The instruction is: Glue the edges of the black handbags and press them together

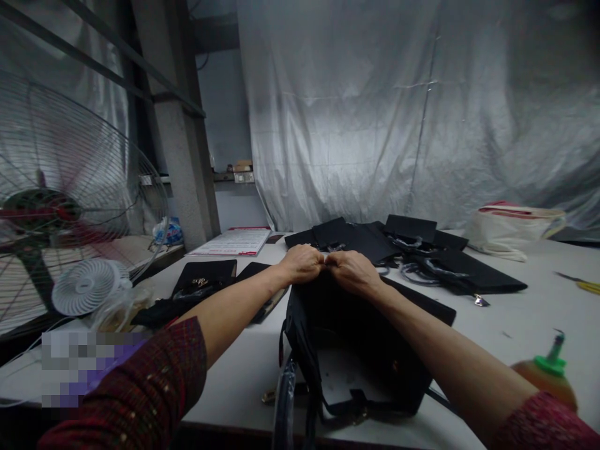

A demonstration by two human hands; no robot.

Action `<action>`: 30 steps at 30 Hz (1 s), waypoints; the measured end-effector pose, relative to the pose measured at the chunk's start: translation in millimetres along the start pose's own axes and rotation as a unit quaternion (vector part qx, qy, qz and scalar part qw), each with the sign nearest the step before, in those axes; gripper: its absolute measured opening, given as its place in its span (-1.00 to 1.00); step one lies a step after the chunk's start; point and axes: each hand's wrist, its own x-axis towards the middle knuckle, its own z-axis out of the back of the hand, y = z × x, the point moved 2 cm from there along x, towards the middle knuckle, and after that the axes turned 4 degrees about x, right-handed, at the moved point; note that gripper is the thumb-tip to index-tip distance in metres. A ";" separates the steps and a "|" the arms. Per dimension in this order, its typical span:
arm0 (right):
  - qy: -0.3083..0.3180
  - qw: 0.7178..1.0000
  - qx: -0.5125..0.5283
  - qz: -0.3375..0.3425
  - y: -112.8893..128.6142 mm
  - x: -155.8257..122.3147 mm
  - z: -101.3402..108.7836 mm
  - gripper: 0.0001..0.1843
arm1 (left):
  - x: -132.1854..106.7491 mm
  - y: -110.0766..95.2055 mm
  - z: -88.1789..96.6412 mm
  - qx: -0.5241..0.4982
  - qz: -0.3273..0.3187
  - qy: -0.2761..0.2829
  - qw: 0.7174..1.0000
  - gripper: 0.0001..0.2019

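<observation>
A black handbag stands in front of me on the white table, its open side facing me and the pale tabletop showing through it. My left hand is closed on its far upper edge. Right beside it, nearly touching, my right hand pinches the same edge with curled fingers. The fingertips of both hands are partly hidden. A handle wrapped in clear plastic hangs down at the bag's near left, and a black strap with a metal clasp crosses the near side.
Several flat black bag pieces lie in a pile behind. More black bags lie left, near a small white fan and a large caged fan. At right are a glue bottle, yellow-handled tool and cloth bag.
</observation>
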 end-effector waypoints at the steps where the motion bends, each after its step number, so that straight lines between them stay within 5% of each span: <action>1: 0.002 1.000 -0.004 0.002 0.5 -0.1 1.5 -0.67 | -1.0 0.9 0.8 -0.012 0.006 0.001 1.000 -0.75; 9: 0.041 0.999 -0.005 -0.002 -12.7 -4.2 16.1 -0.74 | -12.2 6.7 2.8 -0.081 0.021 0.001 0.997 -0.79; 23: 0.099 0.995 0.001 -0.020 -42.4 -17.0 23.0 -0.52 | -5.9 4.9 -1.1 -0.092 -0.017 -0.020 0.995 -0.83; 27: 0.122 0.991 -0.011 -0.050 -55.6 -25.0 30.0 -0.47 | -3.2 11.9 -6.8 -0.177 -0.010 0.009 0.984 -0.83; 30: 0.137 0.988 -0.018 -0.066 -71.7 -38.4 37.8 -0.48 | -5.5 17.5 -10.6 -0.325 0.018 0.065 0.943 -0.80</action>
